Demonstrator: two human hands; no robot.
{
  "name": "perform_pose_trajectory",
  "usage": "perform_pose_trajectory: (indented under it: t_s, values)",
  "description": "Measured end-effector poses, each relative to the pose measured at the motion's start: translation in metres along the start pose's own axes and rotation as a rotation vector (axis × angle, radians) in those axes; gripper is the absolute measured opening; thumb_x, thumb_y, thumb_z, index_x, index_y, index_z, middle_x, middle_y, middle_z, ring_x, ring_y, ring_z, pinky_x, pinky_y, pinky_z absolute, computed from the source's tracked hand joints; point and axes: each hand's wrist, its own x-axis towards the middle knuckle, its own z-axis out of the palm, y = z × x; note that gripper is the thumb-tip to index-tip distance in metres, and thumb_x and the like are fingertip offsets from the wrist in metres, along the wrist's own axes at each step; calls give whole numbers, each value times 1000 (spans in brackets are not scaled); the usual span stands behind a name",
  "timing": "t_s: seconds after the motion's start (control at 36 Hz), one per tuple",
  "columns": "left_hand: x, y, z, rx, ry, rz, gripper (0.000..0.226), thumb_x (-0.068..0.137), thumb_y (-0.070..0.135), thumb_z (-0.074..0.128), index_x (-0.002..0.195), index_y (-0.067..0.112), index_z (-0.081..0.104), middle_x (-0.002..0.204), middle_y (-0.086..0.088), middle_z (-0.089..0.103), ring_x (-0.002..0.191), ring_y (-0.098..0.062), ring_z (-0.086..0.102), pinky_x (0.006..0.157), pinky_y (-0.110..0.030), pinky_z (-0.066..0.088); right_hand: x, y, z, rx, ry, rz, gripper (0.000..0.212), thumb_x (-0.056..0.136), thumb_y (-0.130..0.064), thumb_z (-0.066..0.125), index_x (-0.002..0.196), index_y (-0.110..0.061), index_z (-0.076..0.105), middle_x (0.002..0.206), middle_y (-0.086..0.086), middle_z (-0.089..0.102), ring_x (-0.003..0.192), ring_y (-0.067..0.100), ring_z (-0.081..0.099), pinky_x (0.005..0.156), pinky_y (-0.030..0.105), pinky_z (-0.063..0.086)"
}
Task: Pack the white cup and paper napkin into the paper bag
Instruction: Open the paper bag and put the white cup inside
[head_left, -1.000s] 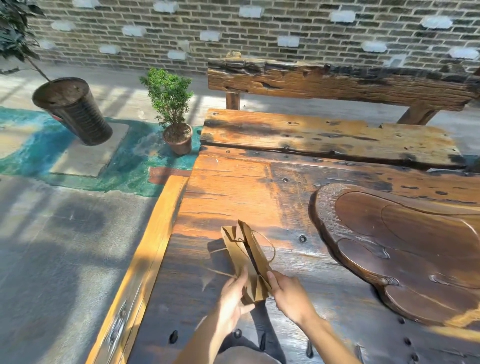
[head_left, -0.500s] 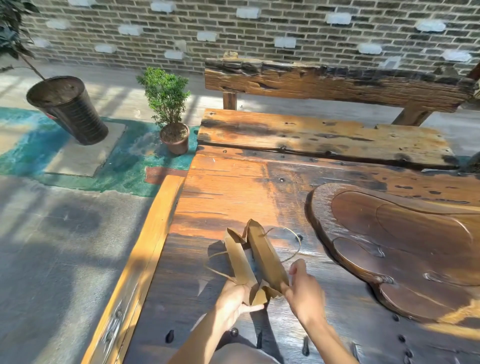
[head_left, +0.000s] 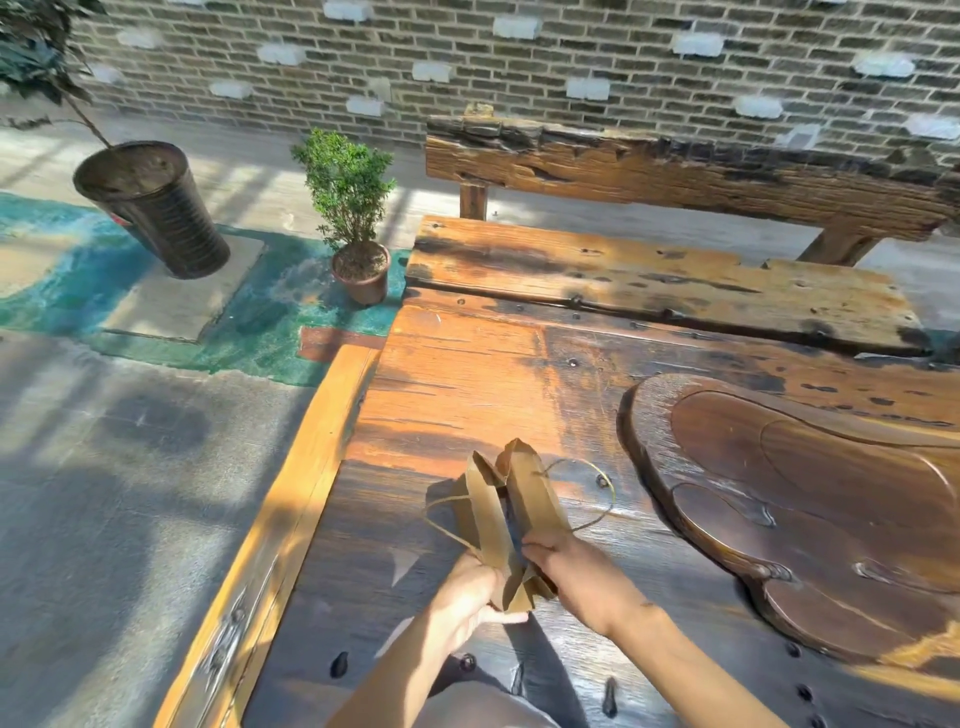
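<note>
A brown paper bag (head_left: 511, 512) with thin string handles is held above the near part of the wooden table (head_left: 467, 395), its mouth pointing away from me and partly spread. My left hand (head_left: 465, 595) grips the bag's left side near its folded bottom. On the right side of the bag, my right hand (head_left: 574, 569) is closed on the paper. No white cup or paper napkin shows anywhere in view.
A dark carved wooden tray (head_left: 810, 499) lies on the table to the right. A wooden bench (head_left: 649, 280) stands beyond the table's far edge. On the floor to the left are a small potted shrub (head_left: 353, 218) and a tall dark planter (head_left: 153, 208).
The bag went from nearly flat to spread open between my hands. My right hand pulled its side outward to the right, then came back in a little.
</note>
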Motion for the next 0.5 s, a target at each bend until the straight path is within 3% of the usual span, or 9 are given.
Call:
perform_pose_trajectory:
  t_s: [0.06,0.14,0.22,0.31,0.42,0.5]
  values:
    - [-1,-1,0,8,-5,9,10,96,7,54,94,15,61,91,-7,72,87,-26,71,83,-51,58,12,2,1,-43,-78,-18,38,95,-7,53,130,-21,56,129,3,57,113,22,59,97,32,50]
    - [-1,-1,-1,13,33,17,14,95,8,56,85,17,61,87,-5,71,80,-20,69,70,-36,60,29,3,-2,134,-181,94,54,92,4,52,142,-18,52,147,4,48,137,22,44,116,31,35]
    - [3,-4,-6,51,42,32,15,93,4,57,87,14,67,93,-9,73,83,-21,69,76,-33,58,45,4,-3,334,-141,251,45,87,8,59,125,-16,62,131,2,61,126,19,55,106,26,45]
    - [1,-1,-9,20,37,-6,18,94,-3,51,93,10,63,95,-12,70,87,-27,67,84,-48,58,56,5,2,357,-54,376,31,84,3,59,107,-17,61,109,-1,63,105,18,59,88,27,50]
    - [1,-4,-18,51,79,-8,25,89,-8,46,95,5,66,94,-15,72,89,-30,69,85,-52,57,63,6,11,388,-97,461,25,77,-26,76,97,-20,63,105,-2,65,97,14,61,85,31,53]
    - [15,-17,-32,82,224,43,27,83,3,51,103,3,69,98,-13,75,94,-28,71,86,-52,58,63,3,15,372,-177,494,55,68,-61,78,101,-19,65,106,-2,66,95,13,59,77,29,48]
